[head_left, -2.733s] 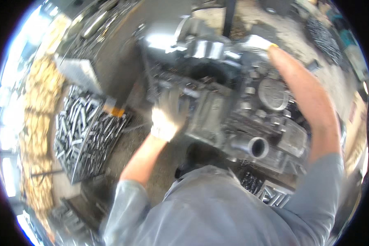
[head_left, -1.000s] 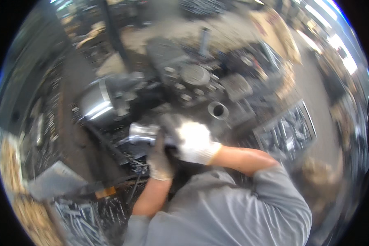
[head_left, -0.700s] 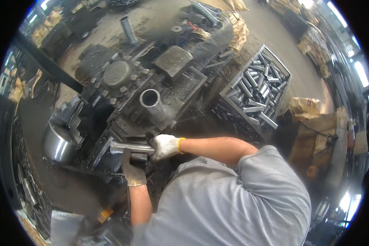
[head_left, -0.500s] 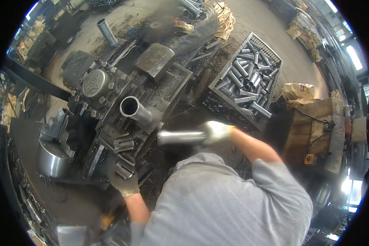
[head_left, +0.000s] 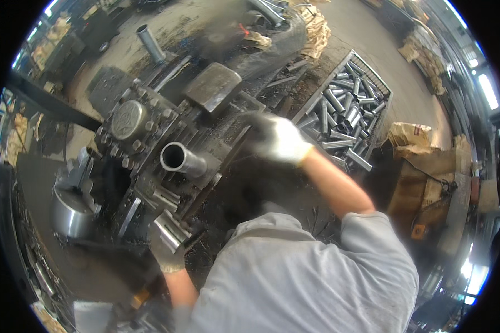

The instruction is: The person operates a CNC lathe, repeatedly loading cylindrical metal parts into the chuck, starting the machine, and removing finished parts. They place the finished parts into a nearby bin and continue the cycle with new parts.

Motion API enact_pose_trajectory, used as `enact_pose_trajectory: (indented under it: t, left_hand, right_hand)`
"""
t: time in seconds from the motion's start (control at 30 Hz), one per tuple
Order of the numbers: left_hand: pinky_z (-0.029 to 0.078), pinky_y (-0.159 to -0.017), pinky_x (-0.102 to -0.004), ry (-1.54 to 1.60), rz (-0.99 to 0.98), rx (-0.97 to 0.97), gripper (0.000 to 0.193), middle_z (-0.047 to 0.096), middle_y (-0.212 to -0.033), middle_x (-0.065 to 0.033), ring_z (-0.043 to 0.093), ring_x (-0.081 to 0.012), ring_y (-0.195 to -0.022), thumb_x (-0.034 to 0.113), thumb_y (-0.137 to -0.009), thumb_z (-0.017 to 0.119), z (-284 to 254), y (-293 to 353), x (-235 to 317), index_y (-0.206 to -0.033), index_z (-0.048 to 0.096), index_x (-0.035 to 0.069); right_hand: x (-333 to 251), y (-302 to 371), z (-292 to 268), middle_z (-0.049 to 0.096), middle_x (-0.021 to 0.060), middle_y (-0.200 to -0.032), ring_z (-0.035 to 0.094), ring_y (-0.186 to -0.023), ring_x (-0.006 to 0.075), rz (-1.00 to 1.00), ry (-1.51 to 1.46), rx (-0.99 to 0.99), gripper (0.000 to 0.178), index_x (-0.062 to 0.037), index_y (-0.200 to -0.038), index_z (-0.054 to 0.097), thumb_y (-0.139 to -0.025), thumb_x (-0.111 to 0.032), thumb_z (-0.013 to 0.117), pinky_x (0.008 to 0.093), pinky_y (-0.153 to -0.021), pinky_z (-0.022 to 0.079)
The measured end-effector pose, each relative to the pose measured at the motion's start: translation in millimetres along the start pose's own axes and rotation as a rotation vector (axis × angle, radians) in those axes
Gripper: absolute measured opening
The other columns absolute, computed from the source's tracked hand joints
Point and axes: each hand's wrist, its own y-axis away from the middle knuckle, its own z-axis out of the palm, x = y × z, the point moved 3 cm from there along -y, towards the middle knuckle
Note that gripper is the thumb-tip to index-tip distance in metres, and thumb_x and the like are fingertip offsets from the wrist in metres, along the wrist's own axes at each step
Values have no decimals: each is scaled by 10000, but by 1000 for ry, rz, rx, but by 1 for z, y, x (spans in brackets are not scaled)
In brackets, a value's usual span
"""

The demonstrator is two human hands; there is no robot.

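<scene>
Low at the left, my left hand [head_left: 165,252], in a darkened glove, is wrapped round a short, shiny, tube-like metal piece [head_left: 172,230]. Its fingers are partly hidden behind the metal, beside the slotted metal jaws [head_left: 165,198] of the machine. My right hand [head_left: 279,139], in a white glove with a dark palm side, is raised between the machine and the crate of tubes. Motion smears its fingers, and no tube shows in it. Nearest to it on the machine is a blocky metal cover [head_left: 214,86]; a wide open-ended pipe [head_left: 183,159] juts up between my two hands.
A mesh-sided crate [head_left: 391,91] of loose metal tubes [head_left: 347,111] stands at the right. The machine [head_left: 130,119] has a bolted round cap. Further right is a rusty box-like cabinet [head_left: 428,191] with a cable. A polished metal cylinder [head_left: 71,211] is at the left.
My right hand has swung forward and up; the tube it held no longer shows there. My left hand stays by the jaws, where the metal piece now looks brighter and more exposed.
</scene>
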Motion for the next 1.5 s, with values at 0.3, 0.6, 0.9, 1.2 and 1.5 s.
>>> enact_pose_trajectory:
  t: [0.3, 0.6, 0.9, 1.2, 1.5]
  left_hand:
    - [610, -1002, -417, 815, -463, -51, 580, 704, -1300, -119, 709, -245, -1179, 531, -1102, 576, 16, 21, 13, -1451, 591, 68]
    - [640, -811, -389, 555, -203, 184, 460, 742, -967, -85, 744, -214, -891, 505, -1088, 569, -97, -8, -23, -1187, 673, 68]
    - [422, -1202, -468, 834, 72, 7, 763, 636, -1444, -137, 613, -304, -1313, 672, -1077, 483, -37, -49, 46, -1508, 533, 44]
    - [564, -1055, -397, -479, 108, 323, 413, 730, -1344, -188, 714, -327, -1197, 308, -1065, 618, -48, -150, 19, -1368, 645, 30]
    - [609, -775, -352, 236, -189, 810, 233, 726, -992, -97, 736, -198, -945, 235, -1067, 672, -120, 49, -58, -1201, 687, 46]
  right_hand:
    - [-176, -42, 103, 744, 218, -1228, 770, -973, 406, -598, -144, -434, 554, -86, -1313, 707, -804, -253, 844, 486, -832, 623]
    - [-183, -47, 242, 767, 275, -1061, 760, -1019, 442, -22, 293, -584, 553, -22, -1317, 642, -902, -365, 765, 506, -849, 619]
    - [-255, -85, 200, 768, 196, -1134, 749, -1063, 271, 260, -400, -867, 776, 37, -1304, 653, -735, -416, 923, 408, -967, 588]
    - [-298, -229, 88, 761, 220, -1103, 781, -941, 352, -811, 46, -300, 750, -19, -1361, 621, -700, -228, 907, 453, -859, 640]
    - [-258, -365, 220, 795, 181, -1095, 773, -1035, 354, -771, 957, -911, 527, -92, -1238, 733, -777, -300, 882, 451, -917, 614]
